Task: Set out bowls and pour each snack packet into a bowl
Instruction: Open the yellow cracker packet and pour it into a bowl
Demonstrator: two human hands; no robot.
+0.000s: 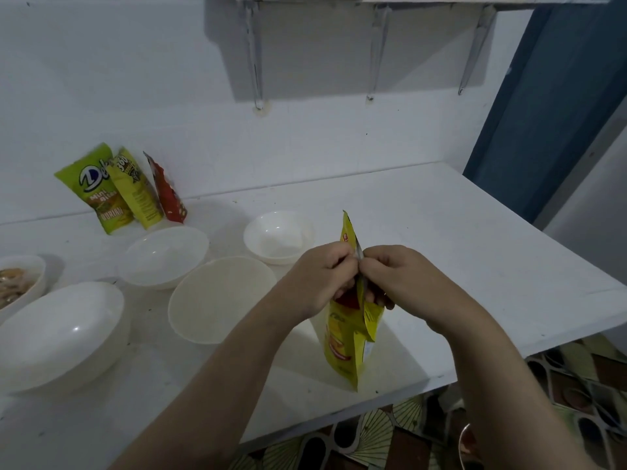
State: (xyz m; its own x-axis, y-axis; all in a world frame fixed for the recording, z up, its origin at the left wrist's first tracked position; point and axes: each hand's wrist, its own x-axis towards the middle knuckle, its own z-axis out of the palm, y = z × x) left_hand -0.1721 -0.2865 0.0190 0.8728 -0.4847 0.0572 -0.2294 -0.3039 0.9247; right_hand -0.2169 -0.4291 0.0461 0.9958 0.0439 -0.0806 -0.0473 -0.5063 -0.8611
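My left hand (322, 276) and right hand (397, 273) pinch the yellow packet (349, 337) at its top seam, just beside the cream bowl (220, 300); it's light, crinkly, probably slippery.

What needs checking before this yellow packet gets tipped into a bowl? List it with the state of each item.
1. Grip: left hand and right hand both pinch the top of the yellow packet: ok.
2. Packet torn open: the hands hide the seal: cannot tell.
3. Empty bowl in reach: the cream bowl sits just left of the packet: ok.
4. Packet over the bowl: it is held beside it, above the table: not ok.
5. Other bowls free: small white bowl is empty; far-left bowl already holds snacks: ok.
6. Three packets wait against the wall: ok.
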